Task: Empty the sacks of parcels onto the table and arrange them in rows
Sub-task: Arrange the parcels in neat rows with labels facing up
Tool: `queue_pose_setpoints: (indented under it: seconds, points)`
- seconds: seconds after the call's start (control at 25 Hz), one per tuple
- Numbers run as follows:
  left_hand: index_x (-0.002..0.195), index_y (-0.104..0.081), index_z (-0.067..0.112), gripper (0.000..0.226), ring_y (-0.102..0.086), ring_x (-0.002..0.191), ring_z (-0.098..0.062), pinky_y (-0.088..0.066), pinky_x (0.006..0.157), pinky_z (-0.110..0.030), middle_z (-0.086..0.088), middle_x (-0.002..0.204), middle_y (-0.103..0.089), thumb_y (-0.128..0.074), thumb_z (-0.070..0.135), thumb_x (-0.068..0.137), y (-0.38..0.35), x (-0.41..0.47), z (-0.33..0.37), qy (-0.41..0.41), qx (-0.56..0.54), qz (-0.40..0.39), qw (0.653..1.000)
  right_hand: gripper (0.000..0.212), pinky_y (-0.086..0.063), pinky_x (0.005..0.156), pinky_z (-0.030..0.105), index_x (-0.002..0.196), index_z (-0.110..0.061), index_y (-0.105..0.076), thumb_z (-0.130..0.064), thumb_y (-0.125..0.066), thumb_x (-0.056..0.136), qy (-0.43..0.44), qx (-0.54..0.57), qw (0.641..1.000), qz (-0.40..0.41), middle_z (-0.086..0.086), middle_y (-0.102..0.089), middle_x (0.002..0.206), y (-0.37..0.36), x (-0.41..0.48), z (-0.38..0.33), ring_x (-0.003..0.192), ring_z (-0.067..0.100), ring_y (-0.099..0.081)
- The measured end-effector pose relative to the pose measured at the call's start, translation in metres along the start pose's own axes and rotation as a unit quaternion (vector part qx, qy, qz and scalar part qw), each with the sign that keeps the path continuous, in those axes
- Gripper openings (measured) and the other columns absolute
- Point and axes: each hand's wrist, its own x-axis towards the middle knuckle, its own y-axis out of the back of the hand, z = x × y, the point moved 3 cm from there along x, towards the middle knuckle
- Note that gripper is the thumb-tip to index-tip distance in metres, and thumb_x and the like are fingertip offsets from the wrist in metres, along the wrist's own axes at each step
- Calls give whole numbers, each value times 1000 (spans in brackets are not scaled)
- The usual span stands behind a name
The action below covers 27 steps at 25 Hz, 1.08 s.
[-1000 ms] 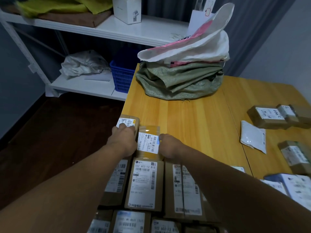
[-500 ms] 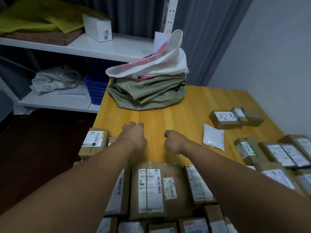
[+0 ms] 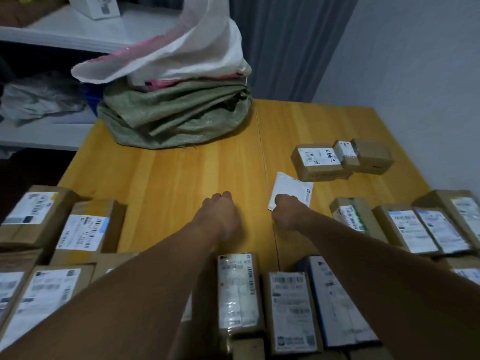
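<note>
Brown cardboard parcels with white labels lie in rows along the near side of the wooden table [image 3: 181, 172]: some at the left [image 3: 80, 229], some in front of me [image 3: 291, 307] and some at the right [image 3: 413, 229]. A folded green sack [image 3: 176, 118] sits at the table's far left, with a white and pink sack [image 3: 181, 55] on top. My left hand [image 3: 220, 214] hovers over bare wood with curled fingers and holds nothing. My right hand [image 3: 285, 211] has its curled fingers on the near edge of a white mailer pouch [image 3: 293, 185].
A group of three small boxes [image 3: 322, 159] stands apart at the far right of the table. White shelves [image 3: 52, 35] carrying a white box [image 3: 101, 6] and a crumpled grey bag [image 3: 39, 100] stand beyond the left edge. A grey wall [image 3: 415, 61] closes the right side.
Both hands let go of the small labelled parcel at the left and moved right. My view turned right too. The right hand has reached the white mailer pouch.
</note>
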Motion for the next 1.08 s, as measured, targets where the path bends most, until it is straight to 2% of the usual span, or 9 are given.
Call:
queue_pose_setpoints:
  seconds: [0.12,0.32,0.4,0.56,0.64,0.76,0.88,1.0,1.08]
  points:
    - [130,-43,4,37,-48,120,-34,-42,91,-39,-17,129,-50,-45,9,94,-33,22,26,2,6,-24,1000,33,-44,97,39,130,-3,-55,-14,-49,100,-2,-34,999,-36,19,-52,125,-12,21,41,123,39,-51]
    - [130,-44,5,38,-52,118,-33,-45,94,-40,-17,129,-53,-47,8,92,-70,43,37,13,10,-40,999,47,-40,107,42,141,-18,-40,-19,-54,96,3,-40,999,6,16,-37,144,-31,41,76,128,35,-46]
    - [129,-44,5,38,-53,117,-34,-45,92,-40,-17,128,-53,-46,6,91,-76,46,35,14,13,-43,999,51,-36,111,43,146,-21,-38,-20,-51,97,24,-52,998,-25,15,-34,148,-40,44,76,134,37,-41]
    - [126,-48,7,34,-53,113,-36,-44,87,-37,-18,125,-51,-49,10,92,-80,52,38,-4,8,-36,999,48,-35,112,40,142,-18,-46,-22,-51,95,90,-57,992,-60,11,-44,140,-45,41,66,134,33,-42]
    - [115,-49,8,24,-54,109,-37,-44,82,-36,-20,122,-51,-51,14,92,-82,57,41,11,-34,-21,999,46,-35,114,38,140,-15,-53,-20,-52,95,120,-51,989,-73,12,-46,142,-43,32,58,137,33,-42]
    - [119,-47,1,30,-57,108,-36,-43,75,-34,-20,120,-55,-53,12,92,-84,66,40,109,-190,19,976,41,-39,109,33,132,-10,-63,-17,-56,92,160,-20,984,-81,14,-54,138,-45,22,51,131,33,-49]
    - [124,-49,-3,35,-59,110,-36,-48,80,-37,-20,121,-59,-54,7,91,-92,74,35,175,-300,42,937,40,-44,104,33,130,-7,-62,-15,-58,91,160,27,983,-85,13,-57,135,-46,23,55,127,32,-52]
    - [116,-59,-2,27,-63,104,-34,-51,78,-36,-18,115,-65,-58,3,89,-98,74,36,186,-354,45,916,41,-45,93,31,134,-8,-53,-15,-60,94,137,83,983,-94,13,-53,138,-43,23,60,123,30,-53]
    - [108,-64,1,23,-66,97,-33,-55,80,-40,-17,108,-69,-60,2,86,-98,72,41,162,-362,54,916,41,-46,86,33,132,-7,-51,-14,-62,93,122,131,979,-102,13,-55,132,-43,23,60,114,29,-56]
